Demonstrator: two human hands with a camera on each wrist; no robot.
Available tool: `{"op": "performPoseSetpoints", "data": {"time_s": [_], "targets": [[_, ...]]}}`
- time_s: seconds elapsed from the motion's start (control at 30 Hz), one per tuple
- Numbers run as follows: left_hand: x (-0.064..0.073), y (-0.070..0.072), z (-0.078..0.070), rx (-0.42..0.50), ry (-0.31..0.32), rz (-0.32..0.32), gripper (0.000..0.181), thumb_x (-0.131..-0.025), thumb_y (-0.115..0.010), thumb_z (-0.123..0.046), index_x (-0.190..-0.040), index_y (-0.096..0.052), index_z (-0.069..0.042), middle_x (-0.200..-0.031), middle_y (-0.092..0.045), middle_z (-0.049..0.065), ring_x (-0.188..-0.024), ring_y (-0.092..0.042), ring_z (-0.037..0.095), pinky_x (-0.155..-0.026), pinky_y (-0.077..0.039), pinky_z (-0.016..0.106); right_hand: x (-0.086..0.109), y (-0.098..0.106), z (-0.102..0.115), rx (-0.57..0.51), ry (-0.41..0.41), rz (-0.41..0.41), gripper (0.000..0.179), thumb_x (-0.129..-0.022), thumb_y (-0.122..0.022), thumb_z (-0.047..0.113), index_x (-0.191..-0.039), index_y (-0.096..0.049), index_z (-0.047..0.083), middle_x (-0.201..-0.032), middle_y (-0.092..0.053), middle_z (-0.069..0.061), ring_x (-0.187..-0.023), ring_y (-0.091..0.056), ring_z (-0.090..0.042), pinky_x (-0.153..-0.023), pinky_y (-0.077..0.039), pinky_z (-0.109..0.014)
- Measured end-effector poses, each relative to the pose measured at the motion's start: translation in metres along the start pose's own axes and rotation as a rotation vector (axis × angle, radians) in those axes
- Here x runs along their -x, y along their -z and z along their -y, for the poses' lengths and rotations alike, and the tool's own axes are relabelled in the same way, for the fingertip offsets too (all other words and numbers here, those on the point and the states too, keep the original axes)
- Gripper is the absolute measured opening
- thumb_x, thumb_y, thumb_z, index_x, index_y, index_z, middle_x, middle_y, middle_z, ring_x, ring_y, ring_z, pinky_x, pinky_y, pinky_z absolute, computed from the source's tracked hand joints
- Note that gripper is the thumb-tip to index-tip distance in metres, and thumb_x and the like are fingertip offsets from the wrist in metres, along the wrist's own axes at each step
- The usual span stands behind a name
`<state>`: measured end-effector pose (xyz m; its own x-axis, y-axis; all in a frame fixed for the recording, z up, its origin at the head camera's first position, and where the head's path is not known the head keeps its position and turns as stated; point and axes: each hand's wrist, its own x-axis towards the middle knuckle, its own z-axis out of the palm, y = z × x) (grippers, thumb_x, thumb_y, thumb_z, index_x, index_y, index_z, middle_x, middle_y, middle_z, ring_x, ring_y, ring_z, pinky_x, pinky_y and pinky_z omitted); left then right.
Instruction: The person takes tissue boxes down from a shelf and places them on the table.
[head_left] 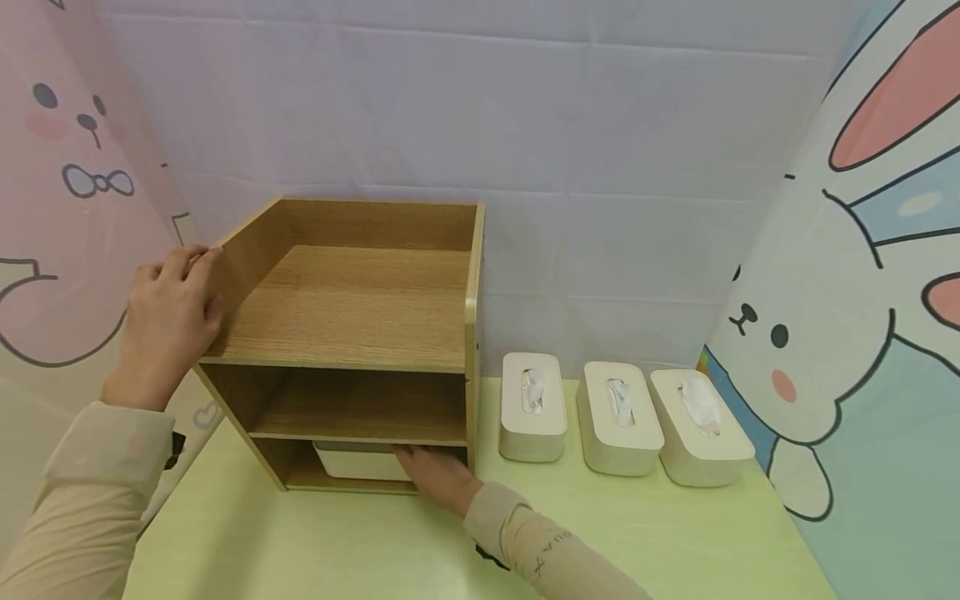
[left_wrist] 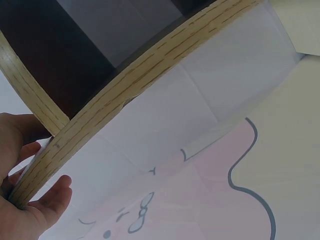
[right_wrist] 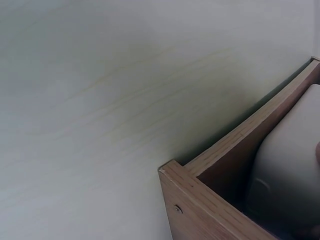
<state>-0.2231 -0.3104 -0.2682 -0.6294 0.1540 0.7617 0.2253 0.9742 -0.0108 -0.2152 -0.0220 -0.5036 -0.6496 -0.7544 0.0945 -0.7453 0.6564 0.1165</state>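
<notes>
A wooden two-tier desktop shelf [head_left: 352,317] with an open top tray stands on the left of the table. My left hand [head_left: 171,310] grips the upper edge of its left side panel, and in the left wrist view the thumb and fingers straddle that panel [left_wrist: 92,117]. My right hand [head_left: 441,479] reaches into the bottom compartment and holds the right end of a white tissue box [head_left: 363,465] lying there. In the right wrist view the box's rounded corner [right_wrist: 287,165] sits inside the compartment; only bits of fingers show at the edge.
Three more white tissue boxes [head_left: 532,408], each with a tissue poking out, stand in a row right of the shelf on the pale green table [head_left: 337,542]. A white cloth wall [head_left: 600,167] rises behind; rabbit-print panels flank both sides.
</notes>
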Motion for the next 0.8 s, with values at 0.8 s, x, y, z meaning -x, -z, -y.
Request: {"op": "performPoseSetpoints", "data": {"time_s": [0.8], "targets": [[0.000,-0.002,0.001,0.004,0.015,0.002,0.052,-0.072,-0.058,0.006,-0.123,-0.049,0.005,-0.116,-0.050,0.029,-0.093,-0.043,0.053,-0.085,-0.033,0.060,0.010,0.003,-0.001,0.030,0.060,-0.071,0.044,-0.088,-0.055,0.007,-0.128,-0.038,0.012,-0.121,-0.056,-0.004,-0.088,-0.061,-0.009,-0.054,-0.049,-0.016]]}}
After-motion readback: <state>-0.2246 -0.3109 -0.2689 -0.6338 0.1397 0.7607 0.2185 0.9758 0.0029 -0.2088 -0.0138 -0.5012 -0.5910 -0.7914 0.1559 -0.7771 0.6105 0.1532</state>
